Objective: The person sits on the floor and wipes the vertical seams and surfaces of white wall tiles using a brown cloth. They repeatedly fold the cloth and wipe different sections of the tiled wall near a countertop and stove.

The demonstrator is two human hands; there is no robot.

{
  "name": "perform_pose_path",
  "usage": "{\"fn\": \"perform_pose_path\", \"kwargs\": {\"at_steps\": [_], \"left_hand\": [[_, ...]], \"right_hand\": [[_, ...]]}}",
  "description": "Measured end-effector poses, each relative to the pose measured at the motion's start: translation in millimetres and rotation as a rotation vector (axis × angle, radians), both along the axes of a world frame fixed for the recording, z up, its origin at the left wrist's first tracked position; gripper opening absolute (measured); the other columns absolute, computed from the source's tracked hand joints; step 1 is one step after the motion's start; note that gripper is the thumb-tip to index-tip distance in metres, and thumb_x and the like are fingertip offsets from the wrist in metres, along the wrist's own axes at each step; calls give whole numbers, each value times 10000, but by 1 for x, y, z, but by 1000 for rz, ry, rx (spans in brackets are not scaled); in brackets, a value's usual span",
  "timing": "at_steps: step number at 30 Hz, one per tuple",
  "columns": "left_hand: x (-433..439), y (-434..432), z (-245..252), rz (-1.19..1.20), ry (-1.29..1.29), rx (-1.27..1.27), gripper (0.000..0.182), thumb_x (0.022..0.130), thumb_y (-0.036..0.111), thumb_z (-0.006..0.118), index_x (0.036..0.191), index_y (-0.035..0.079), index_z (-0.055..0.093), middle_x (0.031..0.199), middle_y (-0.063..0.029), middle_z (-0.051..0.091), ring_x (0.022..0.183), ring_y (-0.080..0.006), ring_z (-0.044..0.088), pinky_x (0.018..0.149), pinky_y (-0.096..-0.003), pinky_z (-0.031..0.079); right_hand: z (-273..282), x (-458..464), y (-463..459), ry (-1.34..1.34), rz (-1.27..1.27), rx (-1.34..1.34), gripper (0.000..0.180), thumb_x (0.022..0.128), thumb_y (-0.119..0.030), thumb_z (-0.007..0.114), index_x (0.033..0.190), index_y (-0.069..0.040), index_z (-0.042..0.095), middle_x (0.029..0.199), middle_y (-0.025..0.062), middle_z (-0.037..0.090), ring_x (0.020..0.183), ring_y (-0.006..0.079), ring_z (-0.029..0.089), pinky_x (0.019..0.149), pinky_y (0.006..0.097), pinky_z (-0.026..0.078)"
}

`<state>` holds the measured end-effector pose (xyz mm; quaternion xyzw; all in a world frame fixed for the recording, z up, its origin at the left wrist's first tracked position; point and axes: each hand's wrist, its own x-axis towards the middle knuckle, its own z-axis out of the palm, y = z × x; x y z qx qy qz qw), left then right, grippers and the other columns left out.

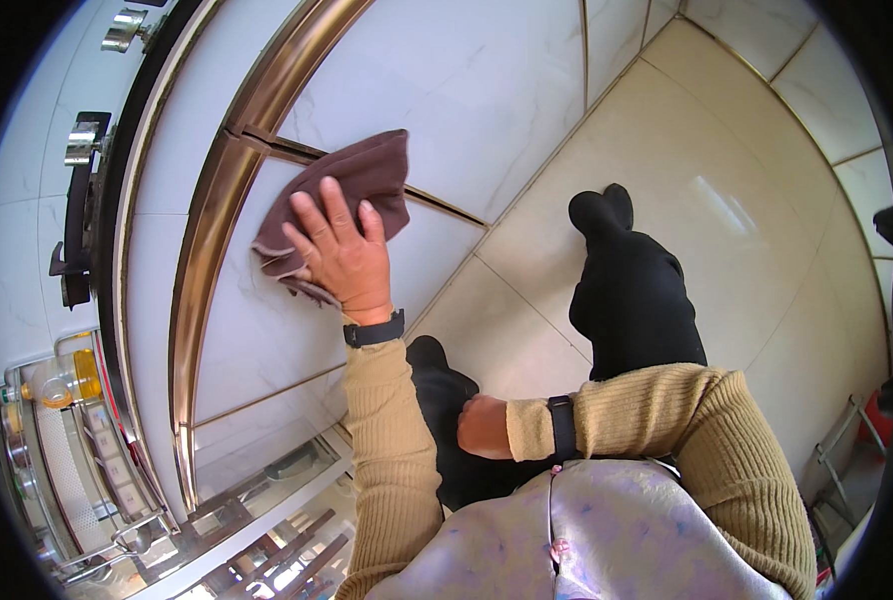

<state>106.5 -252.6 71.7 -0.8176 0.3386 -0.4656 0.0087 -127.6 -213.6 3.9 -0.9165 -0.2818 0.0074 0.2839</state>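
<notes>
My left hand presses a brown cloth flat against a white marble-patterned cabinet door. Its fingers are spread over the fabric, and one folded edge of the cloth hangs below the palm. The cloth crosses the dark seam between two doors, close to the bronze-coloured metal trim. Curled into a fist, my right hand rests on my black-trousered leg near the knee. Nothing shows in that fist, though the inside of it is hidden.
Metal-knobbed gas stove at the upper left. A wire rack with a bottle of yellow liquid stands lower left. Beige tiles cover the floor. At the right edge are a metal frame and a red object.
</notes>
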Motion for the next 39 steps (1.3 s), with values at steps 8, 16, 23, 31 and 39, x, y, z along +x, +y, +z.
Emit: {"fn": "perform_pose_path", "kwargs": {"at_steps": [8, 16, 23, 31, 39], "left_hand": [[-10, -14, -59, -196, 329, 304, 607, 827, 206, 604, 1392, 178, 384, 1408, 3, 410, 1040, -279, 557, 959, -491, 370], [-10, 3, -113, -367, 617, 602, 776, 805, 119, 616, 1459, 128, 199, 1425, -32, 382, 1098, -257, 522, 1063, -495, 271], [-17, 12, -104, -334, 499, 640, 784, 829, 219, 614, 1471, 151, 169, 1402, 4, 414, 1105, -207, 500, 1070, -474, 270], [-17, 13, -44, -107, 266, 403, 632, 869, 382, 563, 1431, 226, 322, 1479, 85, 306, 828, -152, 616, 1024, -504, 295], [22, 89, 3, 25, -145, -176, 717, 902, 486, 475, 1441, 59, 273, 1514, -185, 173, 1380, -421, 163, 1095, -542, 118]], "right_hand": [[-2, -2, -3, 62, 26, 55, 133, 683, -179, 581, 636, -66, 632, 673, 98, 625, 677, 284, 612, 614, 368, 486], [-13, 4, 5, 58, 12, 1, 98, 589, -155, 704, 675, -108, 699, 690, 62, 673, 686, 270, 659, 514, 378, 456], [-15, 5, 0, 61, 48, -51, 91, 662, -162, 651, 694, -95, 705, 710, 83, 680, 686, 279, 663, 518, 387, 461], [-15, 5, 3, 39, 56, -38, 106, 692, -152, 622, 707, -91, 708, 723, 91, 682, 699, 289, 666, 534, 390, 470], [-16, 2, 8, 97, 127, -72, 144, 738, -173, 557, 691, -73, 649, 698, 88, 633, 700, 276, 629, 592, 380, 489]]}}
